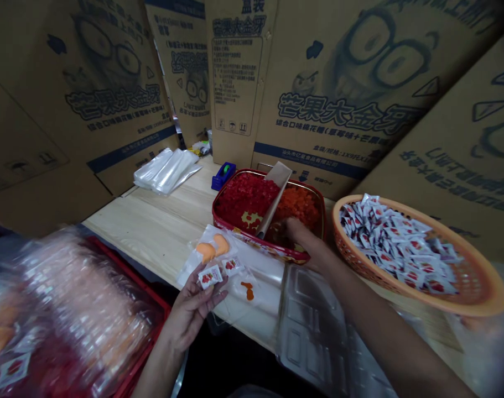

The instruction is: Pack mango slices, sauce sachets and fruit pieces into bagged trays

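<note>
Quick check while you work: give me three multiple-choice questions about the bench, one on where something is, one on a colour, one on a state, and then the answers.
1. Where does the orange woven basket of sachets stand relative to the red tin?
A. To its left
B. To its right
C. Inside it

2. What colours are the two heaps of diced pieces in the tin?
A. Red and orange
B. Green and white
C. Blue and yellow

3. Where is the right hand?
A. Resting on the basket's rim
B. Lifted high above the basket
C. Reaching down into the tin

Answers:
1. B: the basket sits to the tin's right on the bench.
2. A: a red heap lies beside an orange one.
3. C: the fingers dip into the tin by the orange heap.
</note>
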